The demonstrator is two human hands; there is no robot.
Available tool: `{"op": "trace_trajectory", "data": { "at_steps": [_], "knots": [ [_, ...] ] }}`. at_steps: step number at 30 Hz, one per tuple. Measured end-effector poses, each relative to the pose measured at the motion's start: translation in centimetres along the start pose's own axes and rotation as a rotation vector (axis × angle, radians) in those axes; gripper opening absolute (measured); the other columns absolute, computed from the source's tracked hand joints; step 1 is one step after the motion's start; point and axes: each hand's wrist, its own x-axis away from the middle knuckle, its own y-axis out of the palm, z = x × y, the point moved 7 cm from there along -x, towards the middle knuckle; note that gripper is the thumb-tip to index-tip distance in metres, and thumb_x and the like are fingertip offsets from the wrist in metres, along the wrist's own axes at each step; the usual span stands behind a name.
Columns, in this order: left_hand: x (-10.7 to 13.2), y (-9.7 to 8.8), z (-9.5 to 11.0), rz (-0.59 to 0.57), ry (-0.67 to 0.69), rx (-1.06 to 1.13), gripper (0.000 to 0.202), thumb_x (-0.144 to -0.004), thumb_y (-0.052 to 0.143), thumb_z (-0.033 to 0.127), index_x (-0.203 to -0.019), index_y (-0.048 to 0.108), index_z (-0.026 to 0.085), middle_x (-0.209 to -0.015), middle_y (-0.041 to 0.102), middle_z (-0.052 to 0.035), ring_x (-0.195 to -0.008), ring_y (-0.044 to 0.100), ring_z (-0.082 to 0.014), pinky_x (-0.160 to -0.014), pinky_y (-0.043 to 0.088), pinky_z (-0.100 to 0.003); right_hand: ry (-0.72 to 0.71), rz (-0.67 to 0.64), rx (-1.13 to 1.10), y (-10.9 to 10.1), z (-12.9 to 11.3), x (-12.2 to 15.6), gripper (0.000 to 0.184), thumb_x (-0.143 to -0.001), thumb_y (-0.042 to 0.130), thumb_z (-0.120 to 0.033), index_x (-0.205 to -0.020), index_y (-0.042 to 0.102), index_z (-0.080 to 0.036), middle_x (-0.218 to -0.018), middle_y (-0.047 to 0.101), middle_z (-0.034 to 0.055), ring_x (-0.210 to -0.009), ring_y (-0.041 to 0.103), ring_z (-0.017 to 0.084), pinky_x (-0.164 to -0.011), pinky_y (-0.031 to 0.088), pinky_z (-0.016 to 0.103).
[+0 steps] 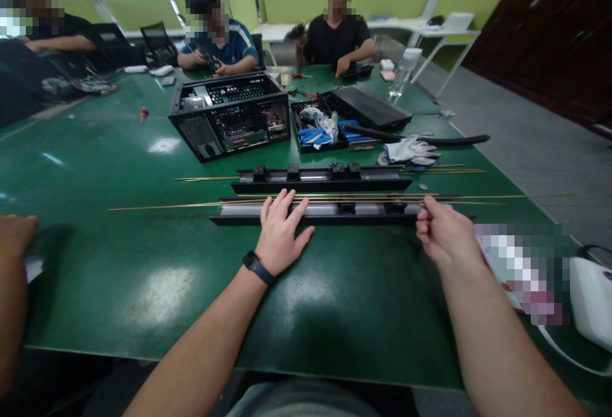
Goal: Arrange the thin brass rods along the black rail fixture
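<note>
A long black channel (335, 220) with a pale inside lies across the green table (358, 302) in front of me. Thin brass-coloured rods (157, 206) run lengthwise over it and stick out past both ends. My left hand (282, 232) rests with spread fingers on the channel and rods, left of its middle. At the right end, the closed fingers of my right hand (444, 232) pinch a rod; how many they hold I cannot tell. Just beyond lies a second black channel (320, 185) with small black blocks (293, 172) and more thin rods.
An open computer case (229, 117) stands beyond the channels. Gloves (411, 151) lie near a black tray (315, 146) and a black tube (449, 141). A white device (593, 299) sits at right. Several people are around the table; someone's arm (12, 277) is at left.
</note>
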Motion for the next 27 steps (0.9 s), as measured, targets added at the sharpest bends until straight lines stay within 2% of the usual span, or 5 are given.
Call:
{"op": "trace_trajectory", "data": {
  "at_steps": [4, 10, 16, 23, 27],
  "knots": [
    [0.0, 0.1, 0.0, -0.010, -0.007, 0.009, 0.062, -0.111, 0.079, 0.033, -0.172, 0.072, 0.027, -0.187, 0.062, -0.0208, -0.180, 0.052, -0.0457, -0.151, 0.032, -0.075, -0.005, 0.095, -0.032, -0.7, -0.4, 0.0, 0.033, -0.115, 0.083, -0.036, -0.091, 0.065, -0.023, -0.065, 0.063, -0.0071, -0.039, 0.048, 0.005, -0.033, 0.030, 0.013],
    [0.0, 0.1, 0.0, -0.012, -0.013, 0.010, 0.062, -0.111, 0.080, 0.032, -0.172, 0.072, 0.027, -0.187, 0.062, -0.0210, -0.181, 0.051, -0.0458, -0.151, 0.032, -0.076, -0.034, -0.051, 0.022, 0.4, 0.1, 0.0, 0.043, -0.101, 0.101, -0.048, -0.093, 0.067, -0.023, -0.067, 0.065, -0.0059, -0.040, 0.049, 0.006, -0.031, 0.025, 0.013],
    [0.0, 0.1, 0.0, -0.017, -0.011, -0.003, 0.062, -0.111, 0.080, 0.033, -0.172, 0.072, 0.027, -0.186, 0.063, -0.0205, -0.180, 0.052, -0.0460, -0.150, 0.032, -0.076, -0.012, 0.106, -0.014, -1.2, -0.5, -0.5, 0.033, -0.113, 0.088, -0.041, -0.094, 0.067, -0.023, -0.066, 0.063, -0.0069, -0.040, 0.048, 0.006, -0.033, 0.030, 0.012],
    [0.0, 0.1, 0.0, -0.011, -0.007, 0.002, 0.062, -0.111, 0.080, 0.032, -0.171, 0.072, 0.028, -0.187, 0.063, -0.0205, -0.181, 0.052, -0.0461, -0.150, 0.032, -0.076, -0.021, -0.062, 0.028, 0.5, 0.3, -0.1, 0.038, -0.105, 0.098, -0.045, -0.093, 0.069, -0.022, -0.067, 0.066, -0.0052, -0.038, 0.047, 0.006, -0.030, 0.025, 0.013],
    [0.0, 0.0, 0.1, -0.014, -0.002, 0.005, 0.063, -0.111, 0.080, 0.033, -0.172, 0.072, 0.027, -0.186, 0.063, -0.0208, -0.181, 0.052, -0.0459, -0.150, 0.034, -0.075, -0.014, 0.037, -0.019, -0.8, -0.2, -0.7, 0.035, -0.112, 0.089, -0.040, -0.092, 0.066, -0.023, -0.066, 0.063, -0.0069, -0.040, 0.048, 0.005, -0.034, 0.029, 0.011]
  ]
}}
